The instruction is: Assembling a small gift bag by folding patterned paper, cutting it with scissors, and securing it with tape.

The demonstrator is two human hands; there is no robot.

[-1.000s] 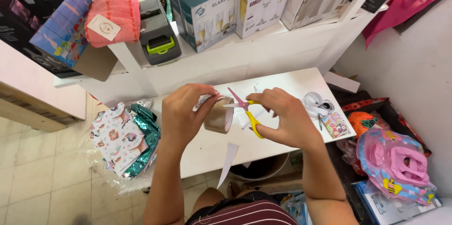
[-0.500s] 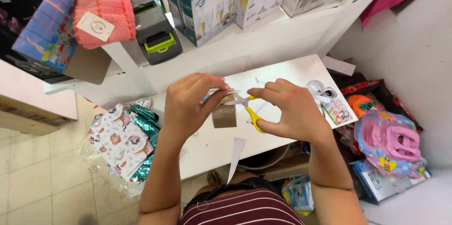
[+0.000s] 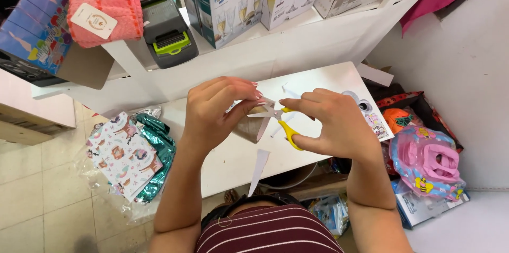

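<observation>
On the left side, on the floor beside the white table, lies a packet of patterned gift bags in clear wrap, well apart from both hands. Moving to the right, the left hand is held above the table with its fingertips pressed together, pinching a small piece of brownish tape or paper (what it is exactly I cannot tell, because the hand covers most of it). A thin white strip hangs downward from under this piece, its long axis almost vertical, pointing toward the person's body. Just to the right of the left fingertips are the yellow-handled scissors, held by the right hand, whose fingers are closed around the handles. The blades point to the left, touching or almost touching the pinched piece. The scissors lie nearly level, across the line of the hanging strip. So the piece is between both hands, nearer to the left one.
</observation>
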